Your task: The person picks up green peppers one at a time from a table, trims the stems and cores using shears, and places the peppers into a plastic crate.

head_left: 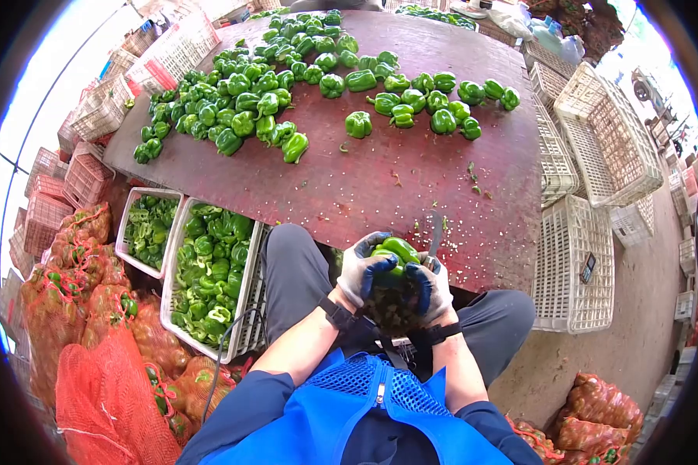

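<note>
A green bell pepper [396, 251] is cupped between my two gloved hands, close to the table's near edge. My left hand [358, 271], in a white and dark-blue glove, has its fingers wrapped round the pepper's left side. On the other side my right hand [433, 285] is closed, its fingers against the pepper. A knife [437, 231] sticks up from that hand, blade pointing away from me; its handle is hidden. Many green bell peppers [244, 97] lie in a heap across the dark red table [333, 182]. Pale seeds and scraps are scattered right of my hands.
White crates of cut green peppers [209, 267] stand to my left, beside red net sacks [105, 395]. Empty plastic crates [609, 136] are stacked at the right; a phone-like device [589, 267] rests on one. More filled sacks [597, 411] lie at lower right.
</note>
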A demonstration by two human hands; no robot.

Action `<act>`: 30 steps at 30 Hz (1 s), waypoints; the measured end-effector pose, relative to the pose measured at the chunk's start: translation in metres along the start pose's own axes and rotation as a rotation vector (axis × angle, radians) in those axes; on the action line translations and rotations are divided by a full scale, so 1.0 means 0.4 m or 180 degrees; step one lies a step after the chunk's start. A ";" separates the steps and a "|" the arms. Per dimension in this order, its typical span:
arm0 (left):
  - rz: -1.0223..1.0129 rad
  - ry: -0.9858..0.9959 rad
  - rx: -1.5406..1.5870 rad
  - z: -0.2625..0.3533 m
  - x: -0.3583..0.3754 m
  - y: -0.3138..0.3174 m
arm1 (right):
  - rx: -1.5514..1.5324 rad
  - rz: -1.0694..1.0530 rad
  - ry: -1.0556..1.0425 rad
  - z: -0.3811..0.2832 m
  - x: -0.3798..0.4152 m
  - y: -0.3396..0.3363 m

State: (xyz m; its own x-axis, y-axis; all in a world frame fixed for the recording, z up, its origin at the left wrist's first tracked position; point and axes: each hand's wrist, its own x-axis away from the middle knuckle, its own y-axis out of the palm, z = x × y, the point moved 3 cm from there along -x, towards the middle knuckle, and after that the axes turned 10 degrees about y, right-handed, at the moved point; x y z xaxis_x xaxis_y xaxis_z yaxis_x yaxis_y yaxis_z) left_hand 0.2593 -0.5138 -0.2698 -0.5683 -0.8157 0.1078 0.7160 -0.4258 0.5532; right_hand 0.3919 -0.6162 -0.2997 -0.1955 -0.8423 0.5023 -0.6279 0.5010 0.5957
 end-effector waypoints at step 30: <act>0.2058 0.2487 -0.1300 0.451 0.058 -0.607 | 0.0797 0.0591 -0.0180 0.006 -0.003 -0.015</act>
State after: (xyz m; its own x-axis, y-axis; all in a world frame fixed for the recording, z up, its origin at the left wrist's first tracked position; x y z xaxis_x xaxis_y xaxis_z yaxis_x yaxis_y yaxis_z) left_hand -0.0007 -0.3589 -0.2527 0.2744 -0.8939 -0.3546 0.9491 0.1924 0.2493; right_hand 0.3941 -0.6187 -0.3055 -0.3612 -0.7543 0.5482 -0.7422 0.5884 0.3207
